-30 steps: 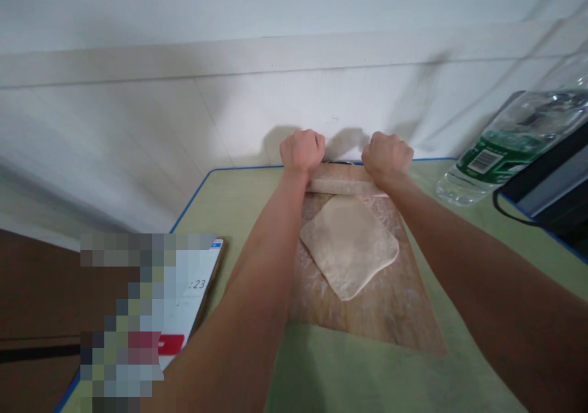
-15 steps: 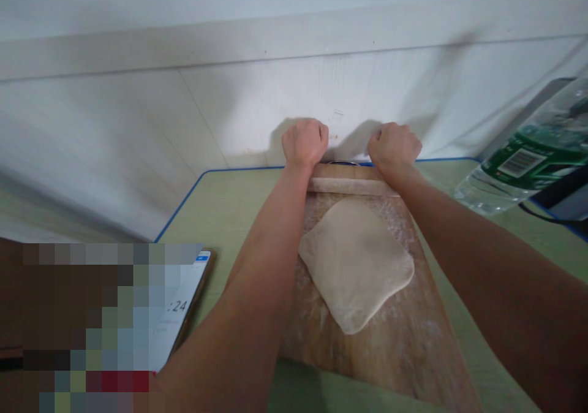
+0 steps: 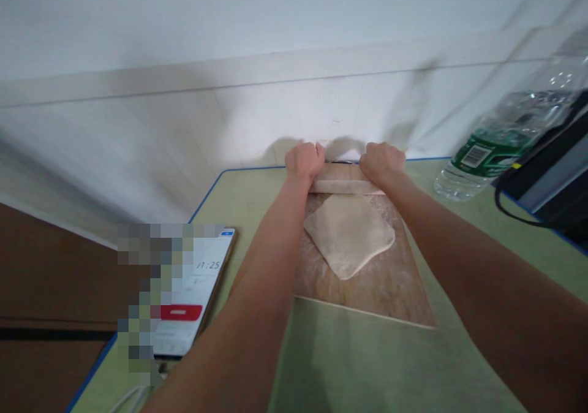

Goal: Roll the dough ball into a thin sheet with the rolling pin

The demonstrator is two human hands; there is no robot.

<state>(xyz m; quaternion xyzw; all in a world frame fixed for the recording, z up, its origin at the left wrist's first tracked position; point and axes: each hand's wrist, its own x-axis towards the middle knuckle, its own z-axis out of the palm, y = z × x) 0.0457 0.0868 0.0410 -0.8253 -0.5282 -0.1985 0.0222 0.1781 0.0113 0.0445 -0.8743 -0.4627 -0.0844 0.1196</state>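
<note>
My left hand (image 3: 304, 160) and my right hand (image 3: 382, 162) are closed, knuckles up, at the far end of a wooden board (image 3: 390, 299). Between them a pale rolling pin (image 3: 345, 186) lies crosswise, its ends hidden under my hands and wrists. Both hands appear closed on it, though the undersides of the fingers are out of sight. Just on the near side of the pin, a flat, roughly four-cornered sheet of dough (image 3: 351, 232) is spread on the board. White flour dusts the wood around it.
On the left of the green table (image 3: 340, 358) lies a phone (image 3: 197, 284) showing a timer, partly behind my left forearm. A clear bottle with a green label (image 3: 489, 152) stands right, near a black cable (image 3: 514, 217). The white wall (image 3: 257, 119) rises directly behind the board.
The camera view has shifted back, so the board looks smaller and its near edge shows. Both hands appear slightly lower, with the pin closer to the dough's far edge.
</note>
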